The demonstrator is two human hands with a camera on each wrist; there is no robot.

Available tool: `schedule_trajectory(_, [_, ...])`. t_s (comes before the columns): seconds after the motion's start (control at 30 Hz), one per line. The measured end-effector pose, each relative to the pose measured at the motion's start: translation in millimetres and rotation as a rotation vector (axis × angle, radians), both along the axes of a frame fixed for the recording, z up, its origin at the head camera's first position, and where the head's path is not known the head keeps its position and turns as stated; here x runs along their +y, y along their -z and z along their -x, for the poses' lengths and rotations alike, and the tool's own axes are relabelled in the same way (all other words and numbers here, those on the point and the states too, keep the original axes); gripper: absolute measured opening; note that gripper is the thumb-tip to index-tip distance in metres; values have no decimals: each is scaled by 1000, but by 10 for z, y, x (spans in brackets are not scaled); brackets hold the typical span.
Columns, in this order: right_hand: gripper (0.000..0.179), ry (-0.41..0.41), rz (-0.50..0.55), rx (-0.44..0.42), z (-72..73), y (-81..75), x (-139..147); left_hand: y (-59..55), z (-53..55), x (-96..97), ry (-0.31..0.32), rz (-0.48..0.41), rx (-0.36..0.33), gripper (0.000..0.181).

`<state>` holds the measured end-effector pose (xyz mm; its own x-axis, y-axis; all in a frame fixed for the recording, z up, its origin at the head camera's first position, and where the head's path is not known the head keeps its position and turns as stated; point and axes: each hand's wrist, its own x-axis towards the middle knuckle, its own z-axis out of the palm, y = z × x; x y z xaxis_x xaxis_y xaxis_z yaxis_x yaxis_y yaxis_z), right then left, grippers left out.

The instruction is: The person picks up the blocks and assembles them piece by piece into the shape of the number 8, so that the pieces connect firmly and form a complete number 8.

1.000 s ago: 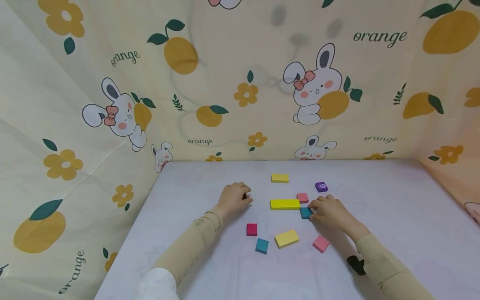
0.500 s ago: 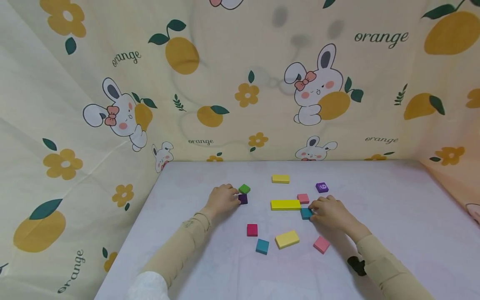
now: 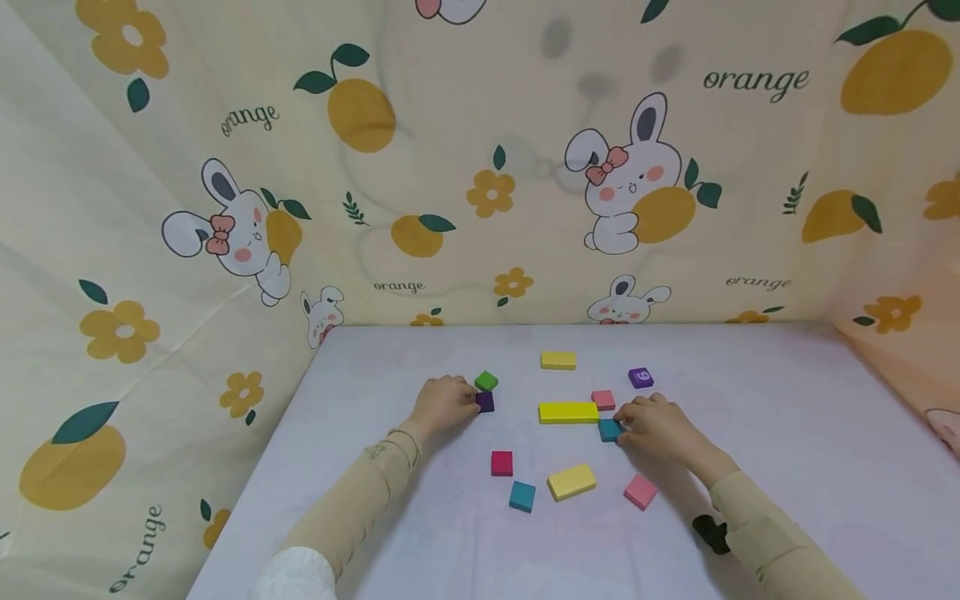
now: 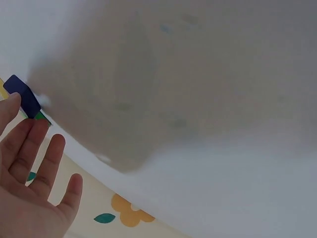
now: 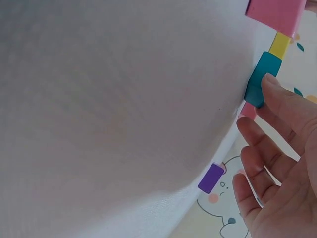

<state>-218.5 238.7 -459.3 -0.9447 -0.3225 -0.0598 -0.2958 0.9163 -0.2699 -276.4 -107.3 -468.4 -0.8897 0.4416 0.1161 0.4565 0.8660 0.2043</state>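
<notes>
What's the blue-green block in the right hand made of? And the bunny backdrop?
The blue-green block looks like smooth painted wood or plastic: even color, rounded edges. I can't tell which. The bunny backdrop is probably matte printed cloth, with a crease and soft folds.

In my head view, I lose the left edge of the dark purple block (image 3: 486,402) behind the left hand (image 3: 442,404) and the right edge of the teal block (image 3: 609,430) behind the right hand (image 3: 656,427); I cannot identify the black object (image 3: 710,534) by the right sleeve (image 3: 776,529). My left wrist view hides most of the green block (image 3: 486,381), and my right crops a pink block (image 5: 280,15).
</notes>
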Motion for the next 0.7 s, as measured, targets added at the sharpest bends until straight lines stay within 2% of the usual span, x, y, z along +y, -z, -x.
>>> schedule_trajectory(0.2, [34, 8, 0, -6, -8, -5, -16, 3, -29, 44, 30, -9, -2, 23])
schedule_trajectory(0.43, [33, 21, 5, -35, -2, -17, -22, 33, 12, 167, 53, -8, -26, 23])
schedule_trajectory(0.7, [32, 53, 21, -68, 4, -8, -24, 36, 49, 363, 28, 8, -71, 26])
